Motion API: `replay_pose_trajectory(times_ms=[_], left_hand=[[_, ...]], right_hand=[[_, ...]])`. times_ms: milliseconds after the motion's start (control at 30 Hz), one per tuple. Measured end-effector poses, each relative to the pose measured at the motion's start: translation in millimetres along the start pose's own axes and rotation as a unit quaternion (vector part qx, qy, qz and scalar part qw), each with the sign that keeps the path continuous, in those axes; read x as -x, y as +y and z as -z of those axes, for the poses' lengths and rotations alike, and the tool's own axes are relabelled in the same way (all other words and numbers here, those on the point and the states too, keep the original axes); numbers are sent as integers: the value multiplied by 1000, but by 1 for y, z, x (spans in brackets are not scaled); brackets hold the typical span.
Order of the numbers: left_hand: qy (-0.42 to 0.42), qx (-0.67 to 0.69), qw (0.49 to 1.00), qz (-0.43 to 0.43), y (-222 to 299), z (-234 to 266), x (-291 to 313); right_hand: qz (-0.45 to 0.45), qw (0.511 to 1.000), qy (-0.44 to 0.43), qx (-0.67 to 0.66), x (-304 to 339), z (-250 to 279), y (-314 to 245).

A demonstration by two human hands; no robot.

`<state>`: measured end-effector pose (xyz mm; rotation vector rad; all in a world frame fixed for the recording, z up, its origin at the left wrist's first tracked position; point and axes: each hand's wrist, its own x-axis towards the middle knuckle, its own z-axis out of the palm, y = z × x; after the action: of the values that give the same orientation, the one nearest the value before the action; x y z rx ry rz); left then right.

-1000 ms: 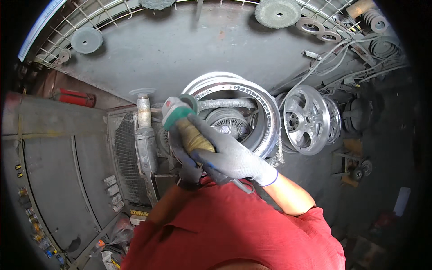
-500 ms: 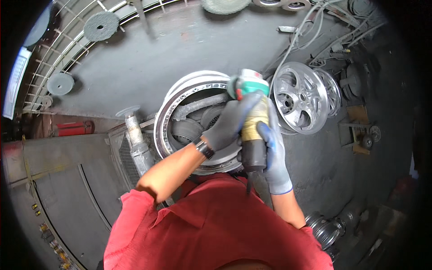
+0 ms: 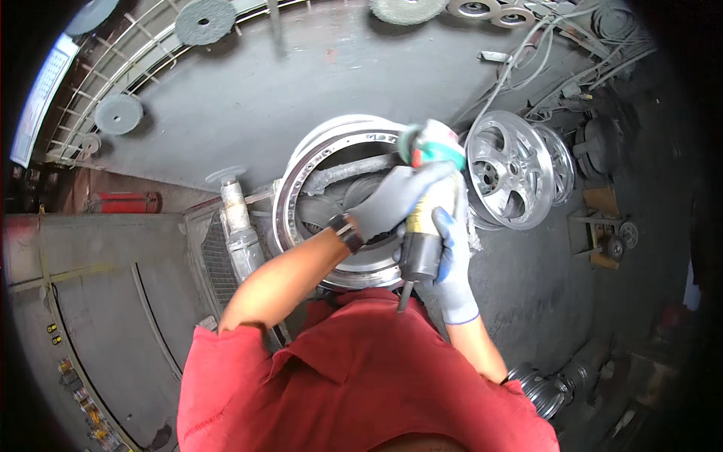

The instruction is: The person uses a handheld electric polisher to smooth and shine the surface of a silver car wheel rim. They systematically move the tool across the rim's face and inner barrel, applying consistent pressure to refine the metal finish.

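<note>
Both my gloved hands grip an angle grinder [image 3: 423, 256] with a green head, yellow-wrapped body and black rear end. My left hand [image 3: 392, 200], with a dark watch at its wrist, wraps the body just behind the head. My right hand [image 3: 450, 260], in a grey glove with blue on the thumb, holds the body from the right side, nearer the rear. The disc at the head is blurred and lies over the upper right edge of a bare metal wheel rim [image 3: 285, 203]; whether it touches the rim cannot be made out. My forearms cover the rim's near part.
Spoked alloy wheels [image 3: 514, 172] lean at the right. A metal post [image 3: 237, 218] and a red cylinder [image 3: 126, 202] are at the left. Round pads [image 3: 205, 21] hang on a wire rack along the far wall. More wheels [image 3: 542, 388] lie at the lower right.
The view has shifted slightly. The grinder's head has swung a little to the right, tilting the tool further, and both hands keep their hold on it.
</note>
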<state>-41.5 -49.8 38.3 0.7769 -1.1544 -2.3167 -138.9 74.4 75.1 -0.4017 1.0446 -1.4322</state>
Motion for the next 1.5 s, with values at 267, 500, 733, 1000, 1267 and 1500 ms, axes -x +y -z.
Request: replay_pose_trajectory(times_ms=[267,500,733,1000,1267,1500], left_hand=[[343,198,871,-289,-74,38,109],[313,192,893,-258,-70,23,112],[94,139,979,-116,-29,17,19],[-66,-59,981,173,-3,-44,-35],[-7,-53,998,-44,-12,-5,-2],[196,219,921,-256,-88,55,90]], right_hand=[[64,835,-350,420,-26,-43,11],[106,821,-351,437,-30,-37,6],[100,918,-118,366,-21,1,-21],[56,989,137,-20,21,28,14],[-8,999,22,-30,7,10,22],[58,860,-296,411,-26,-29,19]])
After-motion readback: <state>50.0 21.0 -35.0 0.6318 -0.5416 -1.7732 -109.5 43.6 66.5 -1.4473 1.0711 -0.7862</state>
